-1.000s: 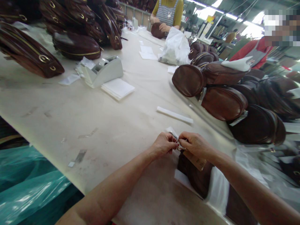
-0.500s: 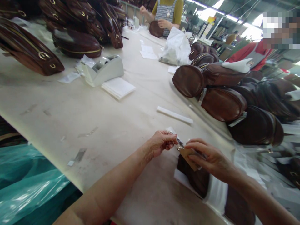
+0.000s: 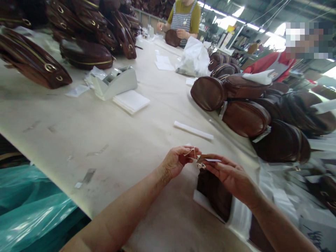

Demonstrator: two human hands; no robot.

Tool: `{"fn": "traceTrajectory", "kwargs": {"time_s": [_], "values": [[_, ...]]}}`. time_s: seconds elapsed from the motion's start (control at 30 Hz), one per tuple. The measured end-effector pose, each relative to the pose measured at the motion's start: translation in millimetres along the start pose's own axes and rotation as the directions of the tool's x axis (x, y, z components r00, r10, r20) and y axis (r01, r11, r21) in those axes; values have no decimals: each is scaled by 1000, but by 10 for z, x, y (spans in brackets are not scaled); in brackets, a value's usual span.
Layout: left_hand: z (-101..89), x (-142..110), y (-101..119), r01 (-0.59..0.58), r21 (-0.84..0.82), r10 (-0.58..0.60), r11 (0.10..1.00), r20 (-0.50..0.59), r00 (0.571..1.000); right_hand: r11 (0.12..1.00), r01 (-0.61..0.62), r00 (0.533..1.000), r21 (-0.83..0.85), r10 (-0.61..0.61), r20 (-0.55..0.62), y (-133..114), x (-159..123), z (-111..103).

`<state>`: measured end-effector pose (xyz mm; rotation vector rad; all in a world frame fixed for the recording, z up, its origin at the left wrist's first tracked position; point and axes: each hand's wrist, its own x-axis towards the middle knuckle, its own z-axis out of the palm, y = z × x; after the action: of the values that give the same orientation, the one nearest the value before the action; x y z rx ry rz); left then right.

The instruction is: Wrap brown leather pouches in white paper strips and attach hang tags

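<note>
My left hand is closed in a pinch on a thin pale string. Between thumb and fingers, my right hand grips a tan and white hang tag, which sits just right of the left fingertips. Under the tag is a small metal buckle or clasp at the top end of a dark brown leather piece. That piece lies at the table's near side, with white sheet wrapping around its lower part. My right hand and forearm cover some of it.
Brown leather bags are heaped at the right, more bags at the back left. A tape dispenser, a stack of white sheets and a white strip lie on the table. A co-worker stands at the far end.
My right hand has lifted and turned the tag, so it lies nearly edge-on instead of flat over the leather. My left hand keeps its pinch close by. The view has shifted slightly.
</note>
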<state>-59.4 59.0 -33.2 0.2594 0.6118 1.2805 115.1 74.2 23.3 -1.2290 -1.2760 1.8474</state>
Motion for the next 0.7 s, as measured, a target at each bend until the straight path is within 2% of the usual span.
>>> {"fn": "traceTrajectory", "kwargs": {"time_s": [0.1,0.27,0.43,0.57,0.7], "values": [[-5,19,-22,-40,48,41,998,-18,999,997,-33,995,-70,27,-95,47,31,45],[17,9,-61,-63,117,67,991,-25,997,981,-33,972,-189,-12,-234,39,123,150],[5,10,-91,-125,208,117,970,49,992,925,-14,972,-379,-76,-221,-45,195,244],[-2,33,-116,-249,324,255,913,24,967,839,30,974,-543,-147,-174,-3,239,264],[2,48,-128,-294,309,308,905,2,951,647,70,945,-759,-286,-157,76,286,272]]}}
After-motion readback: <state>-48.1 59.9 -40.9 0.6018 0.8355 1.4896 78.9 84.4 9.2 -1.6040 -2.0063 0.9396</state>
